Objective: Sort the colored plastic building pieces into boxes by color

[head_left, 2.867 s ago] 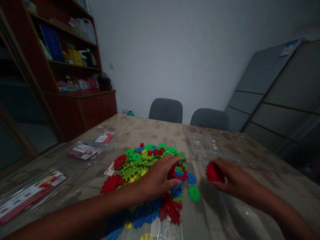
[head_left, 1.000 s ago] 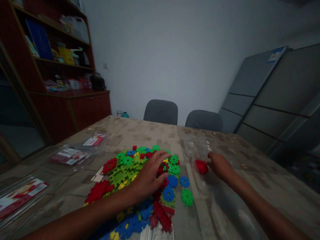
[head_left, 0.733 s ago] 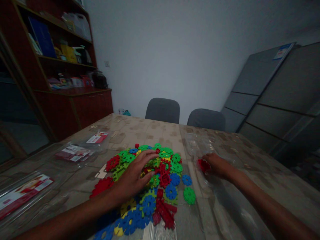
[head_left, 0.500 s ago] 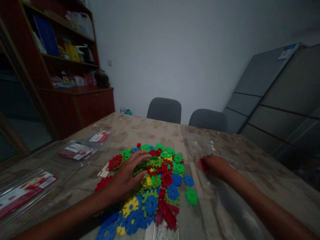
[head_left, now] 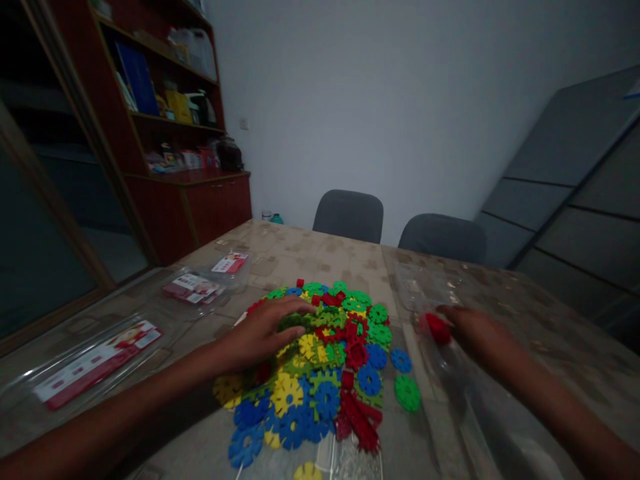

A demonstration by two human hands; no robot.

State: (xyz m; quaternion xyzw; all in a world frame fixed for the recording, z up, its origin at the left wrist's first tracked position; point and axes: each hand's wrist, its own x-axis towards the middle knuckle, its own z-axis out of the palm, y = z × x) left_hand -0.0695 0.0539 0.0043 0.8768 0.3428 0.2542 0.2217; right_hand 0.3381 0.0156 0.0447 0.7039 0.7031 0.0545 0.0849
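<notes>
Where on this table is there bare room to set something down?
The widest bare table lies between the coloured pile and the grey chairs. Crowded: the pile by the left hand, labelled packages at left, clear containers near the right hand.

Two hands (head_left: pixel 265 331) (head_left: pixel 473 328), two chairs (head_left: pixel 349 215) (head_left: pixel 443 237), dozens of pieces (head_left: pixel 407 393) show.

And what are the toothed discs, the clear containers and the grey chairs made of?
Toothed discs: probably moulded plastic, fairly matt, judging by their solid, even colours.
Clear containers: likely glossy plastic; they glint and the table shows through.
Grey chairs: matt backs; plastic or fabric, I can't tell.
</notes>
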